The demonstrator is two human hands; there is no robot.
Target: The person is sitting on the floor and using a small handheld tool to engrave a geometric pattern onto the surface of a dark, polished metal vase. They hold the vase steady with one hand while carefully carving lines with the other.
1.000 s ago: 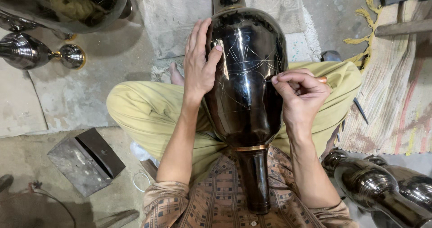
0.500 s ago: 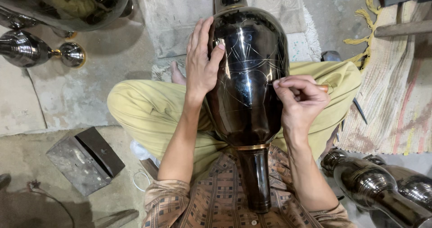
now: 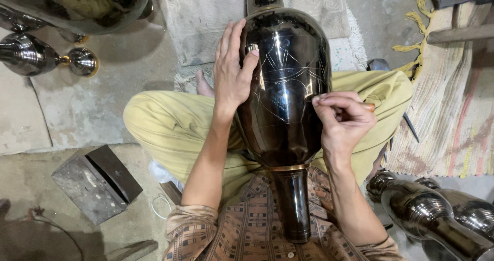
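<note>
Concrete floor and worn rugs lie under your crossed legs, where the dark polished vase (image 3: 283, 96) rests, long axis running straight away from you, neck (image 3: 294, 204) toward your chest. Your left hand (image 3: 231, 70) lies flat and open on its left shoulder; your right hand (image 3: 342, 119), fingers pinched shut on a wooden-handled tool (image 3: 368, 106), touches its right flank. Since a second ago, the right hand has slid slightly lower.

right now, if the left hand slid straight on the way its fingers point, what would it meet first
The left hand lies flat on the black vase, fingers pointing up the picture. Going on, it would follow the vase's curved shoulder, then probably reach the pale rug beyond; depth is unclear.
</note>
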